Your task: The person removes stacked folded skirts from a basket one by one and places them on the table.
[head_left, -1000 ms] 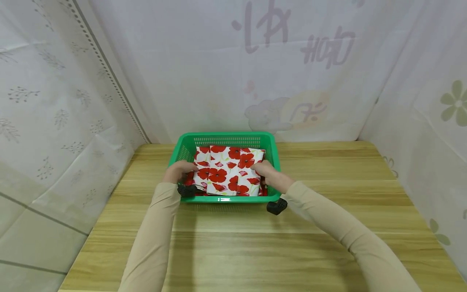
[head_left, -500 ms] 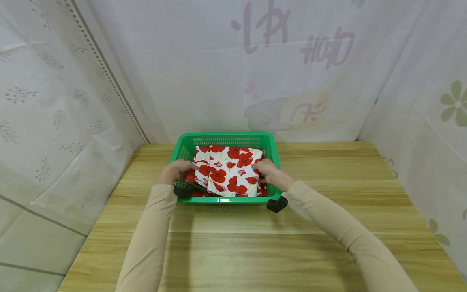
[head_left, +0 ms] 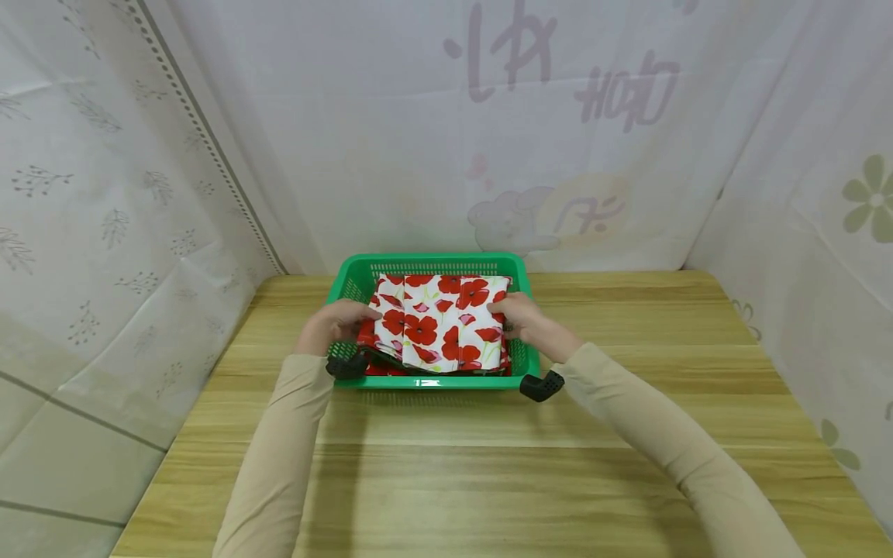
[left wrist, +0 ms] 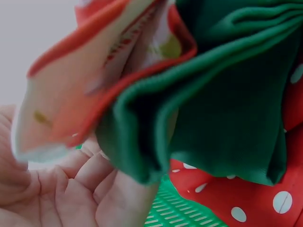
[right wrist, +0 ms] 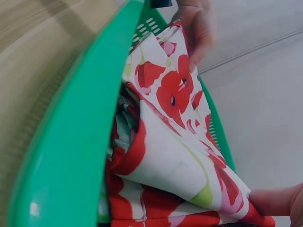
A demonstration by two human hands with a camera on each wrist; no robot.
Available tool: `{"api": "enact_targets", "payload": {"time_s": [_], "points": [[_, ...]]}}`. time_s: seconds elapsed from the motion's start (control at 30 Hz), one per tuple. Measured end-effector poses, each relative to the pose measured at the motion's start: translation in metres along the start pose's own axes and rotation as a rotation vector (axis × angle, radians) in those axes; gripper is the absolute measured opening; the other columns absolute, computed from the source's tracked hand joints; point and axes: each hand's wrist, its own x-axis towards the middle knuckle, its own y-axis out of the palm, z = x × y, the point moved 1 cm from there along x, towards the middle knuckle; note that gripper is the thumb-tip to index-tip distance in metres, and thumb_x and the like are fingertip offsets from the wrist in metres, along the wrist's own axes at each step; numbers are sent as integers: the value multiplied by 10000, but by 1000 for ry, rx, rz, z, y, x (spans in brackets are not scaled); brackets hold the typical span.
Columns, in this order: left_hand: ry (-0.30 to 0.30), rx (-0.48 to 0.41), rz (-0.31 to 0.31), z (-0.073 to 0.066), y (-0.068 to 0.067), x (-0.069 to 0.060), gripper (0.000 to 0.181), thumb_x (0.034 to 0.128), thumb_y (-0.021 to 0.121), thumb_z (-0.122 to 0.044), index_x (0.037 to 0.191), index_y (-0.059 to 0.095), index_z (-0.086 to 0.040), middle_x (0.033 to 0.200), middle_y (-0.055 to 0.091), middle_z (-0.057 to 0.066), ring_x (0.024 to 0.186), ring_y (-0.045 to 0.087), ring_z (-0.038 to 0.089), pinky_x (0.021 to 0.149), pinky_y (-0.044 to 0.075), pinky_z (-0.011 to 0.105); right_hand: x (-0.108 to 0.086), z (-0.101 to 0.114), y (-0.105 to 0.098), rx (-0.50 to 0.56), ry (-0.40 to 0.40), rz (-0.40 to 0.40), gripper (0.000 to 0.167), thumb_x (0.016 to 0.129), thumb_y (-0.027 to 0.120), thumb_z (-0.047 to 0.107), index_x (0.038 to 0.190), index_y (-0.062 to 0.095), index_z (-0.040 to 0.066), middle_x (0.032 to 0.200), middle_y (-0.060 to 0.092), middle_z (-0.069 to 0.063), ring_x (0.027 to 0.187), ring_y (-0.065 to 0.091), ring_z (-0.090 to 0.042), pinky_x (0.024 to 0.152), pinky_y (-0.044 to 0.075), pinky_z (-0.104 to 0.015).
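A folded white cloth with red poppies [head_left: 436,325] lies over other fabric inside a green plastic basket [head_left: 342,287]. My left hand [head_left: 335,322] holds its left edge, thumb on top and fingers underneath. In the left wrist view, folded dark green fabric [left wrist: 227,118] hangs beside the palm, with red white-dotted fabric [left wrist: 258,201] below it. My right hand [head_left: 528,319] pinches the right edge of the poppy cloth; in the right wrist view only its thumb [right wrist: 274,201] shows plainly, pressing on the cloth. The fingers beneath are hidden.
The basket stands on a wood-grain table [head_left: 446,480] near its back edge, against a pale printed curtain [head_left: 391,139]. Black wrist cameras, the left one [head_left: 347,366] and the right one [head_left: 541,387], sit close to the basket's front rim.
The poppy cloth has shifted slightly right and away from the basket's front rim. My right hand has moved a little right and back with it; the left hand has drifted slightly left.
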Motion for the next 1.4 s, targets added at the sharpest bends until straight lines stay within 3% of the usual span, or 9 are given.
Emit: {"api": "enact_targets", "payload": {"time_s": [0.33,0.57,0.77,0.93,1.17,1.3,1.4], "points": [[88,-34,71,-6,2,-11,428,956,473,-102,1304,341,110,871,615,-3,775,626,124,759,540,297,-14,11,-20,92,-3,78,473,971,468,114,1412,330,11,1352,451,-180,1058,522,-254,931,421,-428],[167,-78,141,-12,8,-22,388,967,423,-86,1291,333,106,847,636,-54,792,623,98,744,536,266,-23,18,-36,118,-24,149,498,980,447,124,1432,287,-11,1251,475,-117,988,514,-195,854,442,-372],[183,-80,158,-15,9,-25,337,964,419,-89,1249,365,83,852,638,-52,795,625,99,741,538,266,-27,21,-40,114,-28,164,499,981,446,128,1426,285,-29,1193,486,-91,969,518,-186,848,455,-374],[171,1,107,-12,5,-22,433,971,429,-99,1323,306,121,919,601,-13,815,612,117,784,532,304,-23,19,-33,111,-37,163,492,981,449,114,1426,287,-22,1257,474,-139,1001,523,-219,873,442,-390],[137,129,-79,-6,6,-17,476,941,497,-74,1340,348,136,1020,597,140,730,625,128,730,553,312,-17,15,-14,92,-87,175,484,979,440,89,1430,289,-4,1398,400,-206,1147,478,-286,937,413,-447],[143,189,-161,-5,9,-15,566,913,524,-40,1414,294,88,1208,545,271,741,631,146,701,557,309,-15,14,-9,60,-98,166,476,977,445,89,1421,301,-4,1376,420,-213,1136,492,-300,921,420,-445],[152,217,-197,-6,10,-15,613,900,548,-29,1445,273,31,1310,471,299,764,623,152,683,557,291,-14,13,-7,50,-100,156,471,975,451,87,1415,310,-2,1365,430,-211,1140,490,-308,919,415,-447]]}}
